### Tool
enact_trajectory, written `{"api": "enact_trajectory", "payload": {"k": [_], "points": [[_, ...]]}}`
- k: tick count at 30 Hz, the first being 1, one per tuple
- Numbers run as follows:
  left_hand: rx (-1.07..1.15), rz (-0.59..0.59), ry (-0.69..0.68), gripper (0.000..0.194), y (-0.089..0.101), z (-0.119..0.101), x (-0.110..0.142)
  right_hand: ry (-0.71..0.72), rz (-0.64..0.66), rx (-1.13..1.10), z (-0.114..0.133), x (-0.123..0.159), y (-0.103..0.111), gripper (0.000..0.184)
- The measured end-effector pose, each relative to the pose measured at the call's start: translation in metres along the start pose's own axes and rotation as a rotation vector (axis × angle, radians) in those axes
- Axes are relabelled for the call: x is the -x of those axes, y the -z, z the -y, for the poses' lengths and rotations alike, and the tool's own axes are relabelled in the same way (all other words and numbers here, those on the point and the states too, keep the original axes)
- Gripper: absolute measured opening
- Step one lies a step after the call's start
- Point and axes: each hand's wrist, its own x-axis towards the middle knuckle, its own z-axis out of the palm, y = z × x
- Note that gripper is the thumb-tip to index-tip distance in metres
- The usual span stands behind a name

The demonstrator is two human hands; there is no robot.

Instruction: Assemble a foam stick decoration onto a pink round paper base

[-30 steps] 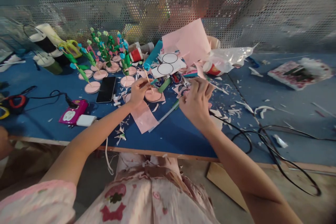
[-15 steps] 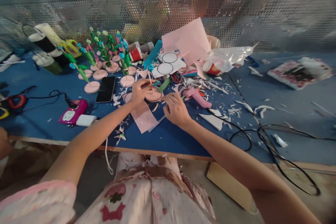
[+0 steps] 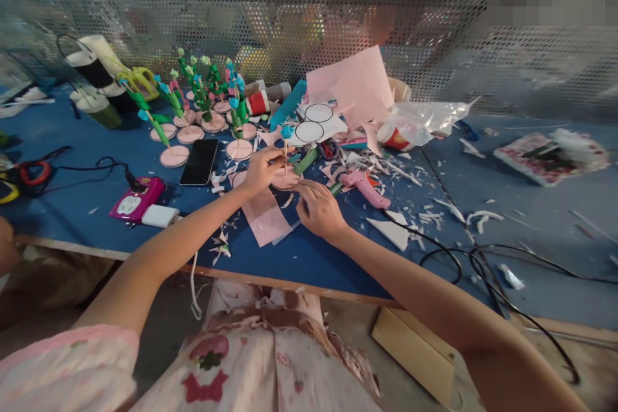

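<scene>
My left hand pinches the thin stick of a paper flower with a blue top. The stick stands upright on a round pink base lying on the table. My right hand has its fingers closed at the right front rim of that base. Just behind lies a green paper strip, and below my left hand is a pink paper piece. A pink glue gun rests to the right of my right hand. Several finished-looking paper flowers on pink bases stand at the left back.
A black phone and a magenta power socket with a white plug lie left. White paper scraps spread to the right, near a black cable. Behind are pink sheets, a plastic bag and perforated metal mesh.
My right hand's fingers have come nearer the base's rim and now touch it. The left hand keeps its pinch on the stick, which looks more upright. The camera view has shifted slightly.
</scene>
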Motion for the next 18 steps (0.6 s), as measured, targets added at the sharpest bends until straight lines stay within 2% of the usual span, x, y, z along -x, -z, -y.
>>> {"api": "enact_trajectory", "payload": {"k": [10,18], "points": [[-0.071,0.06,-0.023,0.031,0.0004,0.0031,0.0003,-0.021,0.085,-0.053,-0.0014,0.0011,-0.0029,0.027],[-0.034,0.121,-0.043,0.037,0.0008,0.0057,0.0013,-0.01,0.091,-0.033,0.0002,0.0018,-0.0052,0.025]]}}
